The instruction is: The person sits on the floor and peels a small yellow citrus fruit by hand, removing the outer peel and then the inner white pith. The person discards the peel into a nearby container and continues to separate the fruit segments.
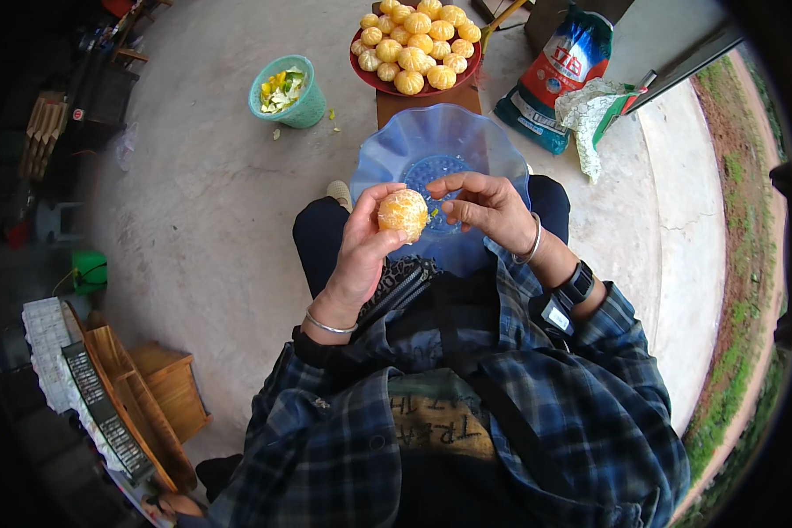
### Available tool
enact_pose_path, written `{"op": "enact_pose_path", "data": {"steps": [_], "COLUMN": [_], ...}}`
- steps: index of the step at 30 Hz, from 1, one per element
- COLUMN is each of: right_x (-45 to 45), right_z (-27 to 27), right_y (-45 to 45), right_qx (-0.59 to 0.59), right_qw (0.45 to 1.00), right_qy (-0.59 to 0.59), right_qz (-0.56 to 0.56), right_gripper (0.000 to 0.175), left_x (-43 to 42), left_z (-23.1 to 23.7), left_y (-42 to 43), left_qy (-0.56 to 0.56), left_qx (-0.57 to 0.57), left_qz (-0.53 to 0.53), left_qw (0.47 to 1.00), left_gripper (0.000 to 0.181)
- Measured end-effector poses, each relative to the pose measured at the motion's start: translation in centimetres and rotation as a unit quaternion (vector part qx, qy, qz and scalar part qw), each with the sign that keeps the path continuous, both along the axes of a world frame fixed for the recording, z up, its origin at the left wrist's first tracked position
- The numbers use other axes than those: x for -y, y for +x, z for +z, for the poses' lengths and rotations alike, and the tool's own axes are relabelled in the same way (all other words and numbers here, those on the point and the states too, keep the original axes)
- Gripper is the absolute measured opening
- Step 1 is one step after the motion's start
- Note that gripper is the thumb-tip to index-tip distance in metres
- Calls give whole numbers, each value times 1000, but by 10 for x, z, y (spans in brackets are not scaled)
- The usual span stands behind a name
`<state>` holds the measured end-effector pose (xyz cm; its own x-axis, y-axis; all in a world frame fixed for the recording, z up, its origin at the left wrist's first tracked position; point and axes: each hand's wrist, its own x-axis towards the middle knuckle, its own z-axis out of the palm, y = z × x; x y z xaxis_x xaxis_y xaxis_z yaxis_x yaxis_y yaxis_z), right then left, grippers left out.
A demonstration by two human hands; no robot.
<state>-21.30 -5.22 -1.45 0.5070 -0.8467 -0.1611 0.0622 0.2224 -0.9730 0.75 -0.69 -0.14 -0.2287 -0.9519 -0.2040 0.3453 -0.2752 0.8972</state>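
Note:
A peeled mandarin [402,212] with white pith strands rests in the fingers of my left hand [363,247]. To its right, my right hand [492,206] is raised with thumb and fingers apart, and I see nothing whole between them. Small yellowish scraps show close to the right fingertips. Beneath both hands, a translucent blue plastic basin [386,142] with a wavy rim sits between my knees, and small bits lie on its bottom. Beyond it, several peeled mandarins [412,58] are heaped on a red plate [459,84].
The plate stands on a brown surface [429,105]. At the left, a green plastic bin [310,109] holds peel [284,92], with scraps on the concrete floor [204,198] nearby. A detergent bag [554,79] and a crumpled wrapper [591,122] are at the right. Wooden furniture [165,389] stands lower left.

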Motion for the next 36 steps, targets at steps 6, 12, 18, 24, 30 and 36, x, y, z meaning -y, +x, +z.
{"op": "enact_pose_path", "data": {"steps": [6, 12, 18, 24, 30, 36], "right_x": [-2, -4, -11, -12, -16, -17], "right_z": [15, 26, 35, 35, 25, 8], "right_y": [3, 8, 6, 6, -13, -8], "right_qx": [-16, -89, -175, -148, -9, -3], "right_qw": [981, 931, 865, 871, 998, 997], "right_qy": [-194, -354, -469, -468, 12, 46], "right_qz": [-21, -11, -3, -34, -56, -68], "right_gripper": [25, 21, 12, 10, 27, 31], "left_x": [-1, -4, -9, -12, -8, -5], "left_z": [6, 1, 4, 8, 13, 19], "left_y": [-5, -6, -7, -14, -14, -16], "left_qy": [-28, -108, -148, -173, -190, -256], "left_qx": [19, 103, 179, 210, 275, 337], "left_qz": [-37, -20, -10, -12, -1, 31], "left_qw": [999, 989, 973, 962, 943, 905], "left_gripper": [58, 57, 60, 62, 65, 63]}}
